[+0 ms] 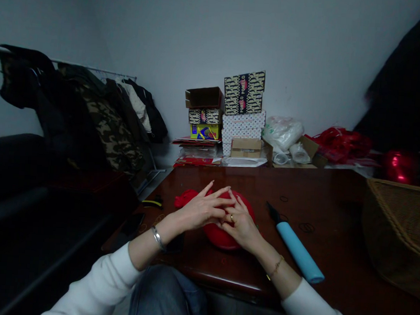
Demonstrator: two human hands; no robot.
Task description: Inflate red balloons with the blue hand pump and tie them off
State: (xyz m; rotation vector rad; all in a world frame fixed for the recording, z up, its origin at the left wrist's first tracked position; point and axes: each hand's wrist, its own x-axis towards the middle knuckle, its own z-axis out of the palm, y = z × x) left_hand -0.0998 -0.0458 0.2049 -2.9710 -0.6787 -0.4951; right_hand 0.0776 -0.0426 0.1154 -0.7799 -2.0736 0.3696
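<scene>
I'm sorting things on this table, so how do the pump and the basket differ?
The pump is light blue and smooth; the basket is brown and woven. The pump is a slim tube with a dark nozzle; the basket is wide and open-topped. Both rest on the table.

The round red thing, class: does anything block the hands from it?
Nothing visible does: the left hand and right hand are right over the round red thing; the blue tube lies to the right.

Room beyond balloon (226, 240), blue tube (299, 251) rightward
</scene>
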